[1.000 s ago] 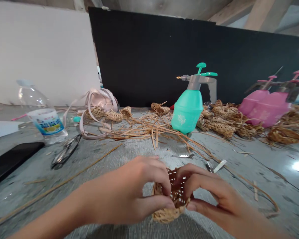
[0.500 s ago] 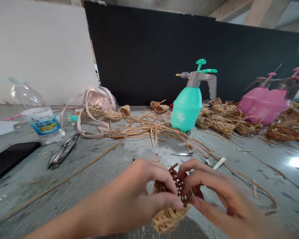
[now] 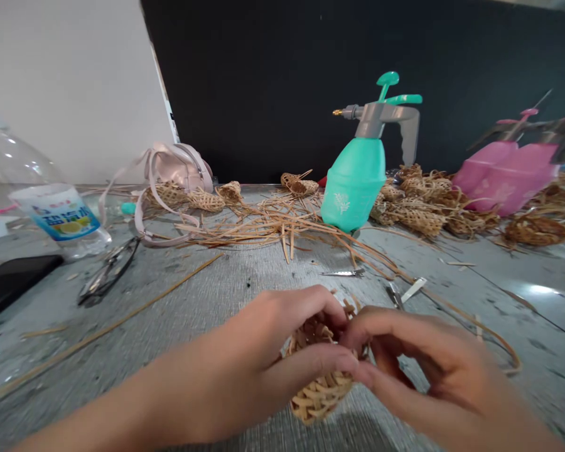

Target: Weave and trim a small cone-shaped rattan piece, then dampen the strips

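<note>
A small woven basket [image 3: 321, 397] of pale flat strips is held low in the middle of the head view, its opening toward the upper right. My left hand [image 3: 273, 351] grips its rim, thumb outside and fingers curled inside. At the right side of the rim, my right hand [image 3: 405, 358] pinches with thumb and forefinger beside the left thumb tip. The fingers hide much of the opening and whatever strip end lies in the pinch. Short strip ends [image 3: 351, 306] stick up at the far rim.
Beyond the hands lie tweezers [image 3: 343, 273], a small blade [image 3: 413, 290] and loose strips [image 3: 263, 226]. A green spray bottle [image 3: 355, 182] stands behind, with woven pieces [image 3: 419, 216] and pink spray bottles [image 3: 508, 176] rightward. Leftward are a phone [image 3: 16, 282], glasses [image 3: 108, 270], plastic bottle [image 3: 66, 216] and pink bag [image 3: 179, 166].
The view has tilted down a little. My right fingers have closed from a spread pose into a pinch at the rim, nearer the left hand. The basket has turned slightly.
</note>
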Demonstrator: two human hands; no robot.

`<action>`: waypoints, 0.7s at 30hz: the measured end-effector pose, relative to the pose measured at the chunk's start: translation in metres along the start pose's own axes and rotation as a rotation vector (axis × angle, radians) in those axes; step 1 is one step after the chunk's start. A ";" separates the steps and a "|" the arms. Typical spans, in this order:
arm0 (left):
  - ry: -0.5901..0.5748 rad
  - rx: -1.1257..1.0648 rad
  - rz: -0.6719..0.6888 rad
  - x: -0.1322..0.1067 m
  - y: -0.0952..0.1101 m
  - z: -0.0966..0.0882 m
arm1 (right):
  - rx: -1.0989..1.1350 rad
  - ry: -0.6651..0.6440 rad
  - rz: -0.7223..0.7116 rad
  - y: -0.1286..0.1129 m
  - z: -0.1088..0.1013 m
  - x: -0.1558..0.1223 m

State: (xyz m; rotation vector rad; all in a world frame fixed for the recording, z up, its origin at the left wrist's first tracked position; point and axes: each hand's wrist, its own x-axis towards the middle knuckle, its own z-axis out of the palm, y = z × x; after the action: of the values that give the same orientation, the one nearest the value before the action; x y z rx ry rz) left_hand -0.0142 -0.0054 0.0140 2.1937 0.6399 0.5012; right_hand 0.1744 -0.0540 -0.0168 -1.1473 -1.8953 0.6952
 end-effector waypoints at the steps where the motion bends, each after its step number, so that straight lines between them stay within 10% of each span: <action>1: -0.010 0.057 0.031 -0.001 0.000 -0.003 | -0.006 -0.015 0.015 0.001 -0.001 0.001; 11: -0.028 0.189 0.142 0.002 -0.003 -0.009 | 0.161 -0.251 0.297 0.001 -0.008 -0.005; 21: -0.061 0.044 0.084 0.007 -0.006 -0.005 | 0.430 -0.181 0.358 0.002 0.000 -0.003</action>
State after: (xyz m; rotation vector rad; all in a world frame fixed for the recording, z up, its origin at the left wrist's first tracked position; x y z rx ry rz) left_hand -0.0132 0.0047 0.0138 2.2756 0.5326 0.4658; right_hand 0.1756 -0.0556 -0.0195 -1.1768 -1.5816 1.3704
